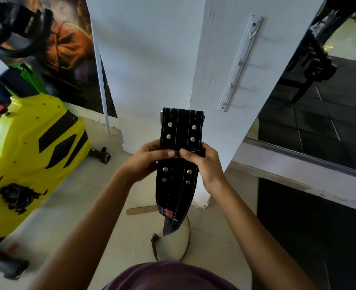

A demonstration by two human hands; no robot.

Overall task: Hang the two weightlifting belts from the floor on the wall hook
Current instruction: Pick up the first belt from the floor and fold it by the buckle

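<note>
Belts – two: black belt [178,164] (held), brown belt [185,243] on floor; hook rail [241,63] – one.

Red lettering on belt [178,178] (unreadable)

The black belt [179,164] — studded with silver rivets — is held upright at centre. The brown belt [173,245] lies curled on the floor at six o'clock. The white hook rail [241,63] is mounted on the pillar at one o'clock.

Both arms stretched out front, left grip [150,159] and right grip [202,164] curled closed, thumbs nearly touching in the middle.
</note>
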